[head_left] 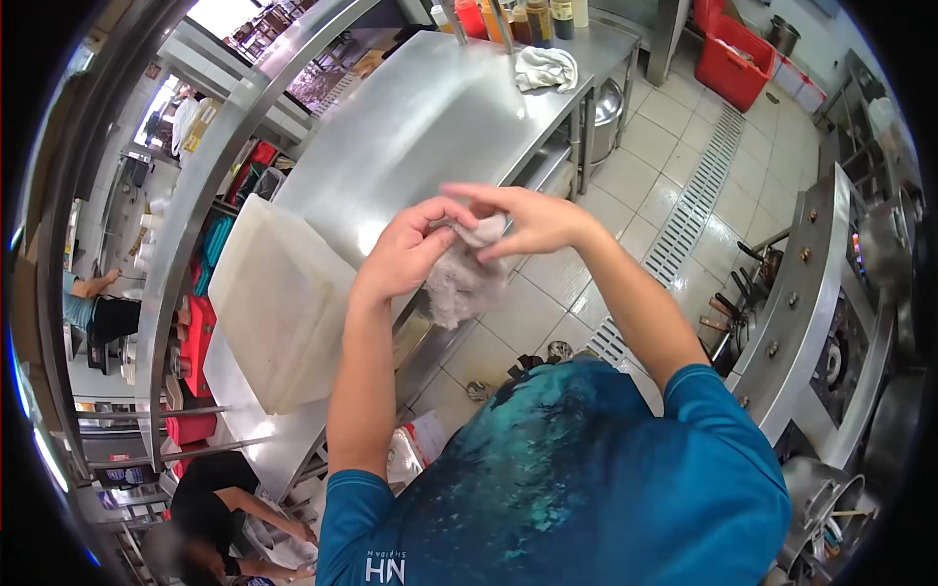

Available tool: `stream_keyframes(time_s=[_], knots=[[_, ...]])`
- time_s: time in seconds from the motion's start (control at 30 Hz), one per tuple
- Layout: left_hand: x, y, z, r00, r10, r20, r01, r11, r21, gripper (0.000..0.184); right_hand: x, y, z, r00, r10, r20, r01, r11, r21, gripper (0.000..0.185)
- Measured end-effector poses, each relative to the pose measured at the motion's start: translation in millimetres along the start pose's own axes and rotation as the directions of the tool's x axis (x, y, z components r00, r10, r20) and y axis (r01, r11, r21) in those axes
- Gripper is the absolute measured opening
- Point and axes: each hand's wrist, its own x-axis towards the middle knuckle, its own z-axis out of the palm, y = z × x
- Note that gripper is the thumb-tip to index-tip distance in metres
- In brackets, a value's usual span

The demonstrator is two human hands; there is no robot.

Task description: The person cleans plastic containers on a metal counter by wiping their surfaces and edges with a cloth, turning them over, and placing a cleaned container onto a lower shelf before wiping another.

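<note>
A crumpled greyish-white cloth [467, 283] hangs between my two hands, in front of my chest near the edge of the steel table. My left hand [403, 252] has its fingers closed on the cloth's upper left part. On the cloth's upper right side is my right hand [528, 220], thumb and fingers curved round the bunched top, the fingertips slightly blurred. To the left, a large translucent plastic bin [278, 303] stands on the steel table [391, 117]. Another white cloth [545, 70] lies at the table's far end.
Sauce bottles [539, 21] stand at the far end. A red crate [735, 63] is on the tiled floor beyond a drain grate [689, 215]. Stoves [801, 293] line the right side. A person in black [215, 498] bends at lower left; another person [93, 303] is further left.
</note>
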Motion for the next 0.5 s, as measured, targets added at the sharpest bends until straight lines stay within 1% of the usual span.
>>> stream_keyframes(time_s=[0.03,0.07,0.1,0.13,0.17,0.2,0.23,0.27,0.3,0.33,0.37,0.4,0.43,0.47,0.5], knots=[[-1,6,-1,0.999,-0.04,0.004,0.04,0.995,0.09,0.022,6,0,-1,0.971,0.104,0.213,-0.135,0.981,0.137,0.044],[-3,13,-5,0.997,-0.078,-0.001,0.077,0.98,0.182,0.022,6,3,-4,0.972,0.092,0.214,-0.123,0.983,0.136,0.044],[-8,17,-8,0.997,-0.07,-0.01,0.071,0.979,0.193,0.022,4,11,-9,0.967,0.177,0.185,-0.182,0.983,0.01,0.036],[-18,21,-10,0.99,-0.14,-0.029,0.142,0.948,0.286,0.024,4,17,-14,0.955,0.258,0.147,-0.242,0.963,-0.116,0.029],[-25,23,-14,0.976,-0.209,-0.057,0.215,0.905,0.367,0.027,-1,19,-12,0.971,0.231,0.066,-0.233,0.972,0.029,0.023],[-30,16,-22,0.976,-0.203,-0.073,0.215,0.907,0.362,0.027,-3,19,-14,0.971,0.225,0.082,-0.227,0.974,0.022,0.023],[-37,4,-33,0.955,-0.297,0.018,0.227,0.768,0.599,0.029,-6,18,-18,0.97,0.206,0.128,-0.203,0.979,-0.032,0.023],[-42,-4,-44,0.91,-0.406,0.082,0.186,0.578,0.794,0.032,-7,16,-22,0.967,0.19,0.17,-0.177,0.98,-0.087,0.023],[-47,0,-52,0.917,-0.391,0.08,0.18,0.583,0.792,0.032,-6,10,-27,0.954,0.237,0.186,-0.223,0.97,-0.092,0.022],[-51,8,-60,0.913,-0.397,0.091,0.208,0.646,0.735,0.031,-2,6,-34,0.955,0.237,0.181,-0.22,0.969,-0.109,0.022],[-53,12,-68,0.909,-0.403,0.109,0.232,0.704,0.672,0.031,2,2,-42,0.967,0.198,0.159,-0.195,0.98,-0.033,0.021],[-50,9,-80,0.914,-0.389,0.118,0.216,0.711,0.67,0.031,6,-2,-49,0.977,0.162,0.135,-0.169,0.985,0.043,0.02],[-47,-1,-91,0.973,-0.23,-0.002,0.215,0.91,0.353,0.036,14,-5,-56,0.972,0.222,0.081,-0.234,0.951,0.202,0.015],[-45,-16,-93,0.976,-0.125,-0.179,0.125,0.992,-0.011,0.044,16,14,-62,0.961,0.273,-0.033,-0.243,0.9,0.363,0.027],[-41,-54,-83,0.973,-0.136,-0.189,0.131,0.991,-0.041,0.044,12,19,-58,0.93,0.361,-0.064,-0.241,0.735,0.633,0.043]])
